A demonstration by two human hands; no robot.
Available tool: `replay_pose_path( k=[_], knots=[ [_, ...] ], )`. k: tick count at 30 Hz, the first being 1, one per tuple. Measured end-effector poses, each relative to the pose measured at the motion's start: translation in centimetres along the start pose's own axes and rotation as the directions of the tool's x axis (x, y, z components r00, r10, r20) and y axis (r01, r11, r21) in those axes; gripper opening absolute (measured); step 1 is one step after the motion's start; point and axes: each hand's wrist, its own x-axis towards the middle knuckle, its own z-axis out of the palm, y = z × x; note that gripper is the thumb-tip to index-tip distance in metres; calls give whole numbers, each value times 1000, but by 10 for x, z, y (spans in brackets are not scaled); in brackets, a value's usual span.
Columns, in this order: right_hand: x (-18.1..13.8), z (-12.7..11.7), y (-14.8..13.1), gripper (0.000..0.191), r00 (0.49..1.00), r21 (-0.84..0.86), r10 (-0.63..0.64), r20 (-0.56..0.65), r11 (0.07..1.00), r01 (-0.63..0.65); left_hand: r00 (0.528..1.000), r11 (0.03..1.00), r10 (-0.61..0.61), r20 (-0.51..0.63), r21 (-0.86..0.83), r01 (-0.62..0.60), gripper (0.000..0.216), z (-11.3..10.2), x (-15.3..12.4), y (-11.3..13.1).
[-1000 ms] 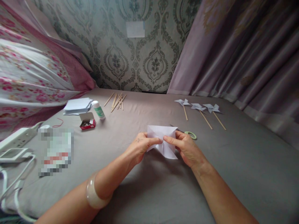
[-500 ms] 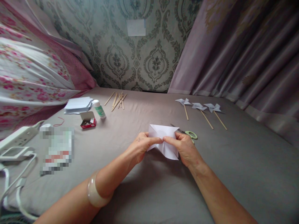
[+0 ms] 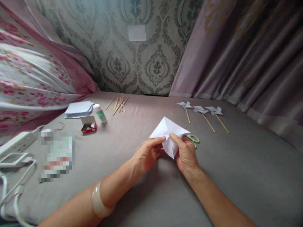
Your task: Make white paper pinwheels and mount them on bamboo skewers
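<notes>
A white sheet of paper (image 3: 169,127), creased and cut toward its middle, is held above the grey cloth in front of me. My left hand (image 3: 151,151) grips its left side, thumb on the paper near the centre and the fingers underneath. On the right, my right hand (image 3: 186,149) pinches the paper, its thumb close to the middle and its fingers behind. Just beyond that hand lie scissors with green handles (image 3: 193,138), mostly hidden by the hand and the paper.
Paper pinwheels on sticks (image 3: 200,110) lie at the back right. Loose wooden sticks (image 3: 120,104), a glue stick (image 3: 100,113), an open red box (image 3: 89,126) of small metal pieces and stacked paper (image 3: 79,108) lie back left. A white power strip (image 3: 17,142) with cables is at left.
The paper has been turned, so one corner now points away from me. Both hands have shifted their hold around it, with the thumbs still near its middle. The view has tilted slightly.
</notes>
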Motion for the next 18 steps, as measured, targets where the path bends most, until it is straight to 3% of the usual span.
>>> replay_pose_path(
  k=[12, 16, 18],
  knots=[
    [-8, 7, 10, 32, 1000, -59, -19, -1, 998, 19, 992, 999, 47, -117, 17, -45, 23, 1, 4, -4],
    [-7, 1, 3, 39, 985, -187, -5, 172, 982, 37, 982, 999, 44, -185, 6, -44, 22, 0, 5, 7],
    [-4, -6, -3, 41, 973, -309, -112, 203, 935, 172, 969, 998, 55, -241, -9, -59, 20, -1, 5, 17]
  ],
)
